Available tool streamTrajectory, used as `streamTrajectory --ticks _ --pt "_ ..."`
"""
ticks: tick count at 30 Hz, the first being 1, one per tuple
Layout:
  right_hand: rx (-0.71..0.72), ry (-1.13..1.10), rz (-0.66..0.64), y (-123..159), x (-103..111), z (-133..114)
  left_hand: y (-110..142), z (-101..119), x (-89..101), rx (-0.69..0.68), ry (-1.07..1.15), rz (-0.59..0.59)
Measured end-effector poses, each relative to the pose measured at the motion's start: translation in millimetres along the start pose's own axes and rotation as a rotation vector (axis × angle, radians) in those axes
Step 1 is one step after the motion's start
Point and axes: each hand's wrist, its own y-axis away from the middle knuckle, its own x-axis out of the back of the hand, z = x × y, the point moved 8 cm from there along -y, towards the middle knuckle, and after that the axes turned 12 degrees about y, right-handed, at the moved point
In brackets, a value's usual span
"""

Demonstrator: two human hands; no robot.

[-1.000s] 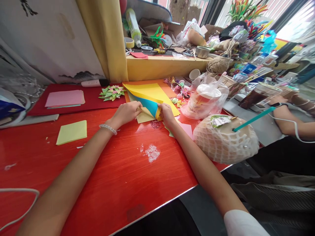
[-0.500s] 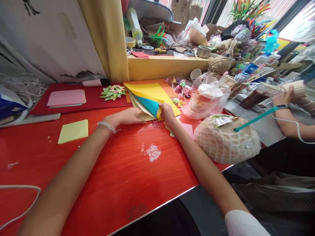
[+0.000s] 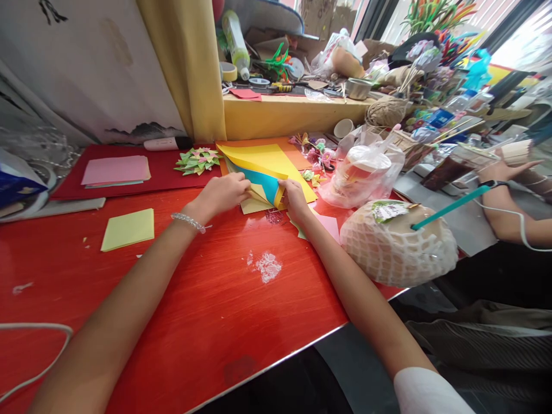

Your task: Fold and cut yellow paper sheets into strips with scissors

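Red worktop [image 3: 207, 299] lies beneath the left hand [image 3: 223, 194], its grip pinching pale yellow sheets [image 3: 254, 205]. Between both hands, blue paper [image 3: 262, 184] and yellow paper [image 3: 273, 158] curl, cornered in the right hand's [image 3: 295, 200] pinch: light, floppy (probably easily creased), best held near corners.

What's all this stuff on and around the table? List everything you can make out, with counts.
Table: one, red, centre
Papers: several, yellow, blue, cream, at both hands
Large sheet: at least one, dark red, far left
Paper stack: one, mostly pink, on it
Square pad: one, yellow-green, left
Folded ornament: one, green-pink, behind left hand
Netted fruit: one, pale, right
Straw: one, teal, in it
Bagged cup: one, whitish, behind fruit
Ledge clutter: uncountable, mixed colours, back
Another person's arm: one, bare, far right
Left hand, right hand: two, bare, centre
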Motion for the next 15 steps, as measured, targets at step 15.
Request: streamTrajectory --ticks 15 --pt "0.005 0.003 0.005 2 0 -2 3 4 -21.7 0.030 0.254 -0.352"
